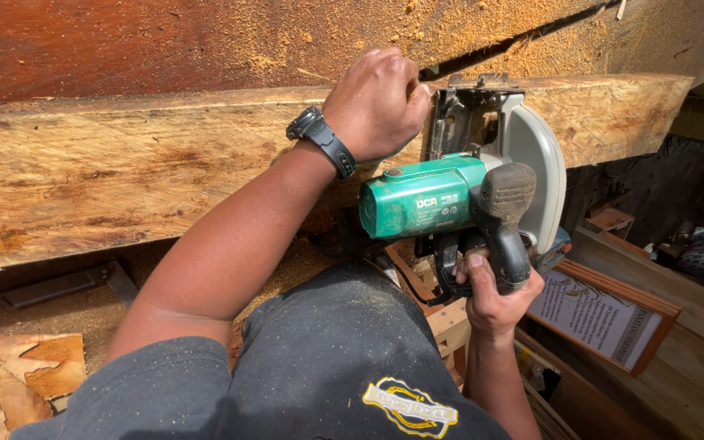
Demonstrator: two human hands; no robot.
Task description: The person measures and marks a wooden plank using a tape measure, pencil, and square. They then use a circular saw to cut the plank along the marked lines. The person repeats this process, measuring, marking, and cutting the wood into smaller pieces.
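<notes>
Right-hand grip [495, 297] was clenched round the black rear handle of the green circular saw [450, 200], thumb up beside the trigger area; left-hand grip [378, 102] was closed over the front of the saw, knuckles up, at the top edge of the base plate [450, 114]. You wore a black wristwatch [323, 140] on that left wrist. Saw sat turned on its side against the face of the pale rough timber beam [124, 171], grey blade guard [531, 171] pointing right, near the beam's right end.

To do this step well, imo: you needed the base plate flat on the wood w/ no rocking, both arms braced, feed slow & straight along the grain, body off the blade line. Left fingers looked very near the plate edge, so they should've stayed on the housing. Sawdust [466, 24] lay thick on the dark red plank [124, 41] above, and that could've masked any guide line.

Hard to make out: blade itself was hidden behind guard & plate, so couldn't tell if it was in the wood or how deep. No cut line visible. Trigger finger was covered by the handle. Power cord wasn't clear. Framed board [605, 318] w/ print sat lower right, partly cut off; beam's left end ran out of frame.
</notes>
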